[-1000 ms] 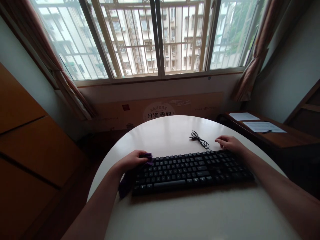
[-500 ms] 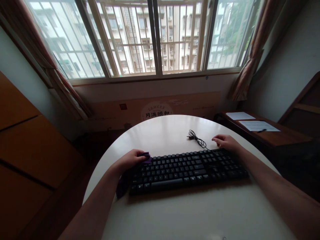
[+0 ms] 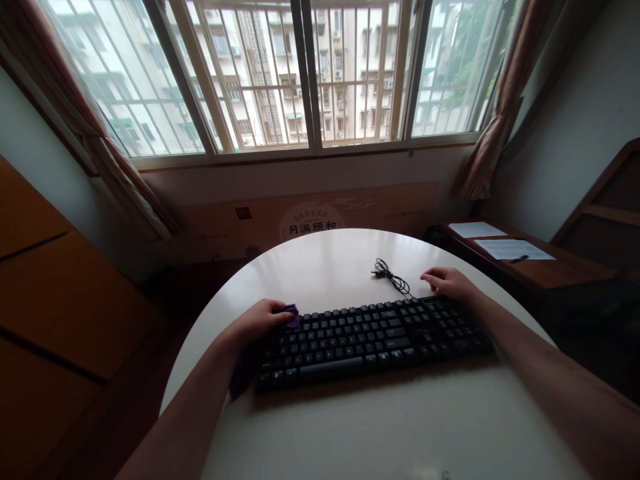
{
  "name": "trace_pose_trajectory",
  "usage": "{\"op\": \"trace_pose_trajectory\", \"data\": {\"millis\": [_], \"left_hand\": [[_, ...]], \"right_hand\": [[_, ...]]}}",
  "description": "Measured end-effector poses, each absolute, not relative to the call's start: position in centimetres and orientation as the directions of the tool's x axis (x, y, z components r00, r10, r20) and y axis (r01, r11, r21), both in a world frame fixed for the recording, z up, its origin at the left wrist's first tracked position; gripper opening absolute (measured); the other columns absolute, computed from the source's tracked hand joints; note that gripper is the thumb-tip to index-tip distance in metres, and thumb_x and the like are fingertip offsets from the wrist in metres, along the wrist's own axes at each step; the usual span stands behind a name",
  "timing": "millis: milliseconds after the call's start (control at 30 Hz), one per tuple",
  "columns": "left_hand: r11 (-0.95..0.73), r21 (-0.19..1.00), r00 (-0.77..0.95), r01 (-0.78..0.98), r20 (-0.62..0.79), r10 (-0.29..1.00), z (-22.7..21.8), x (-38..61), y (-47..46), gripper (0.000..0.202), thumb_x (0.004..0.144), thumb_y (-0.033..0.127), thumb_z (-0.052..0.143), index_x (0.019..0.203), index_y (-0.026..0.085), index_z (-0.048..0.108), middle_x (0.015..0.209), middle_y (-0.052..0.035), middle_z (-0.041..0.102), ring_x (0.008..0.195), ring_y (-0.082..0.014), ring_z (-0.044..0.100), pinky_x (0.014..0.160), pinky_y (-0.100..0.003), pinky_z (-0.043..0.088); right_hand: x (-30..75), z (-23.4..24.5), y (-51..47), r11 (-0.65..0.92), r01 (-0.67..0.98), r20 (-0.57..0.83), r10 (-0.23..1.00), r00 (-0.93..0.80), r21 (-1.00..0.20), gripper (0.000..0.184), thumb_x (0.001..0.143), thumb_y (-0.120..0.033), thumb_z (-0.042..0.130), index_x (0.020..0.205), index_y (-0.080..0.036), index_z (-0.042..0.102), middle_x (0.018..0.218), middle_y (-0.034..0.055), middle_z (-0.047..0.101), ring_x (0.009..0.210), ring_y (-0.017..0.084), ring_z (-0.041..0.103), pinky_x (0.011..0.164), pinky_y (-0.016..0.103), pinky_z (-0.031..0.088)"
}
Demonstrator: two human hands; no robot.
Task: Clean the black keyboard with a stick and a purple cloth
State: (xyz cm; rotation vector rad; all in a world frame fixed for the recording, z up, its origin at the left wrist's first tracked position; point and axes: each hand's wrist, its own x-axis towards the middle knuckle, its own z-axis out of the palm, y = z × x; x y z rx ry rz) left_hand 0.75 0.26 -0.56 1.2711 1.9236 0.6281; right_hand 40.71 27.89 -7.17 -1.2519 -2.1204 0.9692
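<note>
A black keyboard lies on the round white table. At its far left corner, my left hand is closed on a purple cloth, which touches the keys there. More dark cloth seems to hang under that wrist, beside the keyboard's left end. My right hand rests by the far right edge of the keyboard, its fingers curled inward; whether they hold anything I cannot make out. Between the hands, behind the keyboard, its bundled black cable lies on the table.
On the right, a brown wooden table bears white papers and a black pen. A printed cardboard box stands beyond the table, under the barred window. Orange-brown cabinets stand at the left.
The whole view has shifted very slightly. Both hands keep almost the same places at the keyboard, and the cloth stays in my left hand.
</note>
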Motion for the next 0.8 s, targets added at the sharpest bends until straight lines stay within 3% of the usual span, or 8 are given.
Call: {"op": "trace_pose_trajectory", "data": {"millis": [400, 800], "left_hand": [[0.387, 0.769, -0.168, 0.509, -0.352, 0.921, 0.5, 1.0, -0.3, 0.044, 0.065, 0.05, 0.069, 0.093, 0.016, 0.072, 0.087, -0.0048, 0.073, 0.084, -0.0255, 0.064, 0.071, -0.029, 0.047], [0.37, 0.747, -0.239, 0.552, -0.284, 0.929, -0.8, 0.4, 0.3, 0.046, 0.065, 0.055, 0.068, 0.087, 0.014, 0.071, 0.08, -0.0059, 0.072, 0.078, -0.0248, 0.063, 0.068, -0.03, 0.045]], "right_hand": [[40.8, -7.5, 28.3, 0.313, 0.521, 0.044, 0.884, -0.465, -0.794, 0.041, 0.077, -0.051, 0.058, 0.094, -0.015, 0.068, 0.067, 0.0029, 0.062, 0.053, 0.01, 0.054, 0.053, 0.02, 0.042], [40.6, -7.8, 28.8, 0.31, 0.485, 0.105, 0.909, -0.404, -0.818, 0.038, 0.077, -0.049, 0.057, 0.092, -0.015, 0.067, 0.065, 0.0014, 0.06, 0.046, 0.008, 0.049, 0.046, 0.019, 0.04]]}}
